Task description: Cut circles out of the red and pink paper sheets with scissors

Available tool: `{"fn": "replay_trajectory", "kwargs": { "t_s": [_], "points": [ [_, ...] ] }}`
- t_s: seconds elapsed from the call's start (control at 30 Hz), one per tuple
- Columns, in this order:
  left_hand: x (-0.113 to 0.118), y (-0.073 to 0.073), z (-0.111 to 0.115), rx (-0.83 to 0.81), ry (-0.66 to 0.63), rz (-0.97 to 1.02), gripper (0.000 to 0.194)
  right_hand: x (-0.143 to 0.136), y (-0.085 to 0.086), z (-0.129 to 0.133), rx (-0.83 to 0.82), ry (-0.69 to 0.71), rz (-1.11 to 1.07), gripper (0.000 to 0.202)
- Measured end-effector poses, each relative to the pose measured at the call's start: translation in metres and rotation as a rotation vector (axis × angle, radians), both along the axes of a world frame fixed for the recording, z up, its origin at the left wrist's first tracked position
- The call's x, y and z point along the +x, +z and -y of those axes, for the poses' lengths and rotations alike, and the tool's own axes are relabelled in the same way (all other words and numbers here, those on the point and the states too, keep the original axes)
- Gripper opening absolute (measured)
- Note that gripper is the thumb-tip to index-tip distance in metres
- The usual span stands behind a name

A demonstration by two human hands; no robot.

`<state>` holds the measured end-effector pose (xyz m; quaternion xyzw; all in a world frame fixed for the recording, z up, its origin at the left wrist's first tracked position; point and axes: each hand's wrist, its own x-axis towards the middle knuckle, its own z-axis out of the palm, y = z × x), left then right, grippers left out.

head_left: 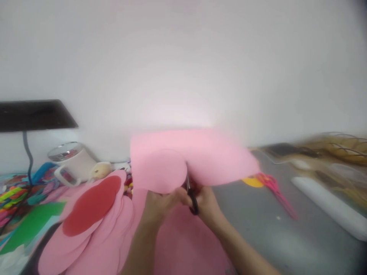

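Note:
A large pink sheet (197, 156) is held up over the table, blurred, with a rounded flap hanging at its left. My left hand (159, 204) grips the sheet's lower edge from below. My right hand (208, 204) is closed on black-handled scissors (191, 194), whose blades point up into the sheet beside the rounded flap. More pink sheet (183, 244) lies on the table under my forearms.
A stack of pink petal-shaped cutouts (100, 236) with a red one (91, 206) on top lies at the left. Behind stand a white mug (73, 164), green sheet (31, 225) and colourful clutter. Pink scissors (275, 191), a yellow piece (252, 181) and a white roll (329, 206) lie right.

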<state>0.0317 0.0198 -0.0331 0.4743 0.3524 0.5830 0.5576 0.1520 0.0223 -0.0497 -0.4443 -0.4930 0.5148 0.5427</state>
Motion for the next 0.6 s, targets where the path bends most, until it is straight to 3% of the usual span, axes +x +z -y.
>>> {"fn": "replay_trajectory", "kwargs": {
  "t_s": [0.1, 0.2, 0.47, 0.6],
  "points": [
    [0.014, -0.005, -0.005, -0.055, 0.171, 0.018, 0.021, 0.003, -0.002, 0.001, -0.010, 0.058, 0.045, 0.036],
    [0.014, -0.007, -0.010, -0.105, 0.240, 0.059, 0.026, 0.004, -0.002, 0.003, -0.037, 0.114, 0.047, 0.038],
    [0.010, -0.004, -0.011, -0.145, 0.218, 0.153, 0.013, 0.003, 0.002, 0.007, -0.109, 0.239, -0.049, 0.040],
    [0.004, 0.004, -0.012, -0.169, 0.159, 0.256, 0.022, 0.004, -0.002, 0.004, -0.097, 0.311, -0.035, 0.042]
  ]
}}
